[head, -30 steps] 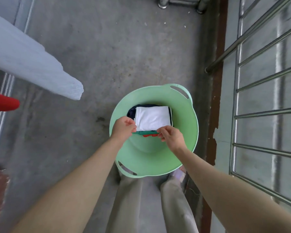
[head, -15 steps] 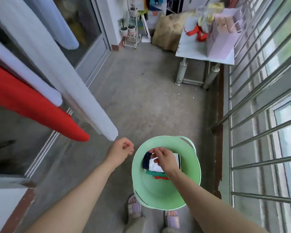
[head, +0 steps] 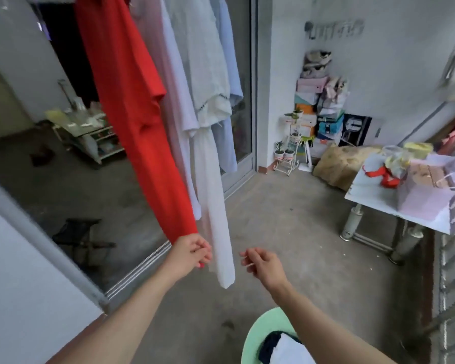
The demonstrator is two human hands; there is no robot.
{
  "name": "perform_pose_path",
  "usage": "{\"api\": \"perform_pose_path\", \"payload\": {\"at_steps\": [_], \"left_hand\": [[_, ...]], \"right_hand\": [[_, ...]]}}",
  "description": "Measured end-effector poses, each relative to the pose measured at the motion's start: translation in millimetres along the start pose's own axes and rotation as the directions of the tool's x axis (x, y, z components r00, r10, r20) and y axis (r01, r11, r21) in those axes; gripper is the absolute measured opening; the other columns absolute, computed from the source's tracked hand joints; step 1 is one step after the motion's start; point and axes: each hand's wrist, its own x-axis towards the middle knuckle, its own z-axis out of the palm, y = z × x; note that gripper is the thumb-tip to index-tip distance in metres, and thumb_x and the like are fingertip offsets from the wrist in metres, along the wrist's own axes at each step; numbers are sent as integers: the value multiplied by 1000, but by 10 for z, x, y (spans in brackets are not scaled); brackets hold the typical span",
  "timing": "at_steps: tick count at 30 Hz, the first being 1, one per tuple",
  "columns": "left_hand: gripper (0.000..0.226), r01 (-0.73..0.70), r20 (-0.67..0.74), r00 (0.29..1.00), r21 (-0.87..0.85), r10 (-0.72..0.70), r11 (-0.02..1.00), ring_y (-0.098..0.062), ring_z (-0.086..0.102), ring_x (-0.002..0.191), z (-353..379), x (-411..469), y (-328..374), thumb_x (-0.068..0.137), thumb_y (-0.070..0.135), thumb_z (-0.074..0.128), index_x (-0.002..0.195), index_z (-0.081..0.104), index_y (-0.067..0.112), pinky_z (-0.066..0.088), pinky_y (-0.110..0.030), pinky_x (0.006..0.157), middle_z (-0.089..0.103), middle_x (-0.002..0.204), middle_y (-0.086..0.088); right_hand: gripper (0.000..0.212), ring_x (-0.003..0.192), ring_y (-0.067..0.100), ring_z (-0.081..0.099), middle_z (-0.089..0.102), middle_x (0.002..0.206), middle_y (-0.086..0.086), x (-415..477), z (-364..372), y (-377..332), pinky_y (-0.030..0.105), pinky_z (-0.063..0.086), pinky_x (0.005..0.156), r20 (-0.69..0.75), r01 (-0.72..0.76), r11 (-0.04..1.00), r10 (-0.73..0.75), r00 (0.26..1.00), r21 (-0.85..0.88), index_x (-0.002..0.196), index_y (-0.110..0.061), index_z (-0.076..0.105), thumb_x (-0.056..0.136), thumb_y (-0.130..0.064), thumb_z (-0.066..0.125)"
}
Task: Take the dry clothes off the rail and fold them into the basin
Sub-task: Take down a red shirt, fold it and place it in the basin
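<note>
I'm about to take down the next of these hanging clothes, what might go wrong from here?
The red garment and the long white garment hang pressed together, so tugging one may drag its neighbour down. Both are long; a loose end could sweep the concrete floor. The basin sits close below you, barely in view, easy to kick when stepping.
</note>
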Motion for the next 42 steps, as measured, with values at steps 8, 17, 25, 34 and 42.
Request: {"api": "perform_pose_path", "payload": {"at_steps": [8, 17, 25, 34, 42], "left_hand": [[22, -130, -191, 974, -32, 121, 991, -11, 62, 63, -940, -232, 689, 90, -6, 49, 78, 58, 11, 42, -18, 51, 69, 78, -7], [26, -437, -395, 809, 91, 435, 895, -16, 61, 85, -1527, 121, 1807, 88, -5, 49, 95, 60, 17, 54, -28, 66, 59, 102, 3], [33, -608, -635, 446, 302, 630, 735, -17, 55, 91, -2131, 543, 2632, 86, -5, 53, 115, 56, 8, 50, -39, 91, 45, 111, -5], [30, -617, -721, 298, 355, 626, 702, -27, 50, 119, -2662, 1018, 3178, 89, 6, 56, 119, 56, 5, 33, -32, 102, 60, 122, -12], [26, -702, -730, 393, 155, 560, 695, -28, 62, 99, -2856, 1445, 3297, 95, 21, 47, 100, 69, 9, 48, -42, 89, 70, 101, -8]], "right_hand": [[26, 54, 8, 49, 63, 72, -2, 82, 446, -1069, 14, 34, 49, 150, 181, 979, -165, 975, -98, 84, -14, 69, 95, -13, 45], [18, 67, 6, 56, 65, 81, -7, 240, 686, -2732, 17, 40, 60, 103, 470, 876, -460, 882, -108, 97, -17, 69, 91, -29, 57], [19, 85, 9, 58, 62, 94, -8, 402, 929, -3880, 22, 47, 73, 76, 672, 727, -669, 740, -143, 107, -18, 64, 93, -24, 52], [34, 87, 12, 59, 64, 100, -4, 866, 1360, -4588, 25, 46, 78, 128, 703, 711, -697, 705, -4, 120, -19, 58, 90, -33, 60], [62, 119, 14, 55, 56, 133, 1, 1130, 1502, -4836, 35, 41, 107, 219, 636, 765, -641, 736, 103, 138, -24, 45, 82, -40, 67]]}}
